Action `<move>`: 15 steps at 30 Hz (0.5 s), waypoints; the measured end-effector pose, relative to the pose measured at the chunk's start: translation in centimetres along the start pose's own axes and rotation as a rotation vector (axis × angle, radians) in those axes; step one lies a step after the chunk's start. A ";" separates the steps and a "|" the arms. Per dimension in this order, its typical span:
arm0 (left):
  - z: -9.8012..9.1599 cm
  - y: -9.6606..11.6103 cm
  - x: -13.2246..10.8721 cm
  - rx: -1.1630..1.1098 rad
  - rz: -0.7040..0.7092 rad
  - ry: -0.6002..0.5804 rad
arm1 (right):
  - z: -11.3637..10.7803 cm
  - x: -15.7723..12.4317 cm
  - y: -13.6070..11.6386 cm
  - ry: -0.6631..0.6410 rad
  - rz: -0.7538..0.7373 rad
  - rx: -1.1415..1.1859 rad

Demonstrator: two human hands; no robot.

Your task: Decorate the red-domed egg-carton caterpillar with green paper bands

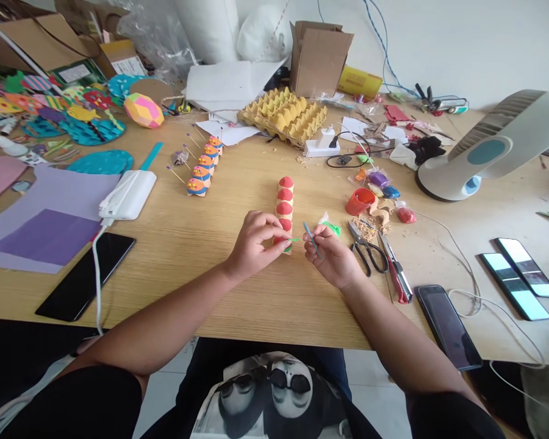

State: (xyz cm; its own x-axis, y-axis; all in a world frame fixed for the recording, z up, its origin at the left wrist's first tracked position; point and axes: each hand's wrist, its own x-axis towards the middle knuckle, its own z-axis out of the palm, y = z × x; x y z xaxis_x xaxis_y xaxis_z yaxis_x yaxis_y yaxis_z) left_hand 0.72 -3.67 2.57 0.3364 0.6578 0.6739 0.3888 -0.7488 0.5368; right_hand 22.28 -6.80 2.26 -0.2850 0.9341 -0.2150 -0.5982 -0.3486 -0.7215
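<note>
A red-capped carton row (284,204) stretches away from my left hand (255,242), whose fingers pinch its near end. My right hand (332,256), just beside, pinches a thin blue stick (310,236). Scissors (370,250) lie right of it on the cluttered wooden table (187,244); a white wall (462,36) rises beyond.

You find no writing you can read: the white labels on the cardboard boxes (119,60) and the yellow box (359,82) are too blurred.

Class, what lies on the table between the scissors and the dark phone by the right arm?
A red-handled cutter lies between the scissors and the phone, in the head view.
</note>
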 end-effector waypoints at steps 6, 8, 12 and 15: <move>-0.1 0.1 0.0 -0.064 -0.047 -0.007 | 0.3 -0.2 -0.1 -0.041 -0.023 0.001; -0.2 0.1 0.1 -0.070 -0.057 -0.003 | 0.3 -0.1 -0.2 -0.031 -0.058 0.006; -0.3 0.1 0.2 -0.071 -0.079 0.014 | 0.3 -0.1 -0.2 -0.013 -0.086 -0.103; -0.2 0.3 0.1 -0.093 -0.085 0.010 | 0.7 -0.3 0.4 -0.012 -0.135 -0.313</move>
State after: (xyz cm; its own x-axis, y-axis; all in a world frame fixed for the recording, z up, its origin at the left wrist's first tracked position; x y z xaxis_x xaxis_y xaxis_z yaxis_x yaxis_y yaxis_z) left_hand 0.67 -3.85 2.92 0.2973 0.7186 0.6286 0.3346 -0.6951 0.6363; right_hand 21.61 -7.30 2.50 -0.2286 0.9687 -0.0971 -0.3726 -0.1792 -0.9105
